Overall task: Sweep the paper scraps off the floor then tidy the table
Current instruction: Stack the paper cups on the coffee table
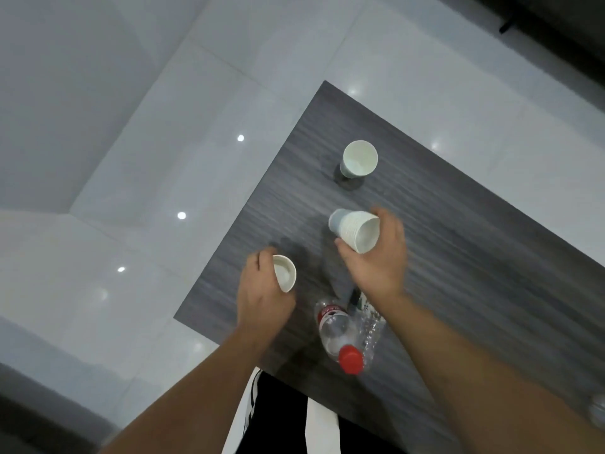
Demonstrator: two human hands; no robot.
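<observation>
Glossy pale floor tiles surround a dark wood-grain table where the left hand grips one paper cup and the right hand pinches a stack of cups; nesting them wants rims aligned, gently.

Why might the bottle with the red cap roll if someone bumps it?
The bottle is lying on its side on the table, and it's round, so it would probably roll. It looks see-through and mostly empty, so it's likely light and easy to nudge.
</observation>
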